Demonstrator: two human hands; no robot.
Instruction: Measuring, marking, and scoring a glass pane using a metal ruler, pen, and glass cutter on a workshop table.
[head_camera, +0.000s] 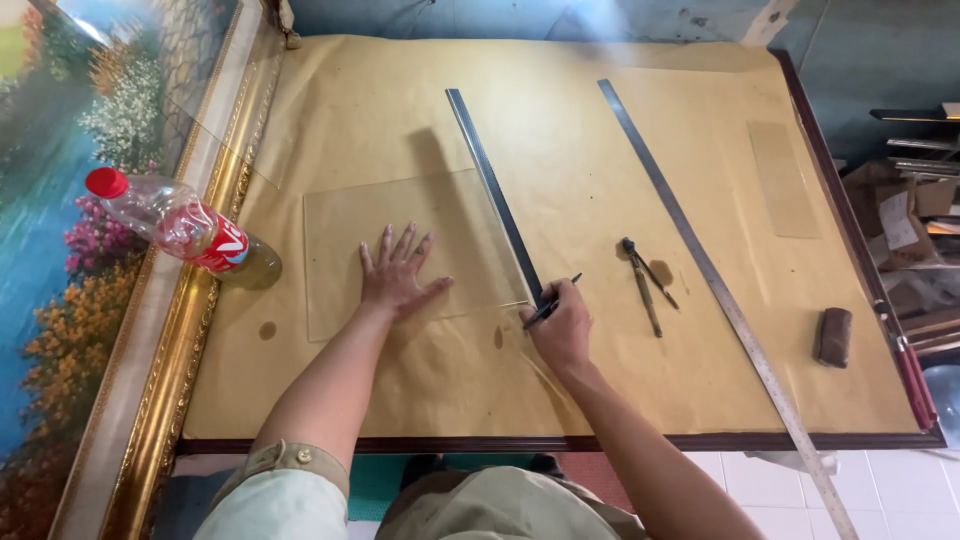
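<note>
While the left hand (397, 275) presses flat with fingers spread wide on the clear glass sheet (340, 215), the right hand (562, 328) grips a dark cutter (549, 307) against the short steel ruler (492, 186) along the sheet's right edge. A longer ruler (700, 270) lies well apart on the brown paper (560, 120).

We see a clear rectangular glass sheet (420, 250) lying flat on the brown paper, a dark straight metal ruler (493, 190) laid along its right edge, and a thin dark cutter (551, 303) tilted at its lower right corner.
</note>
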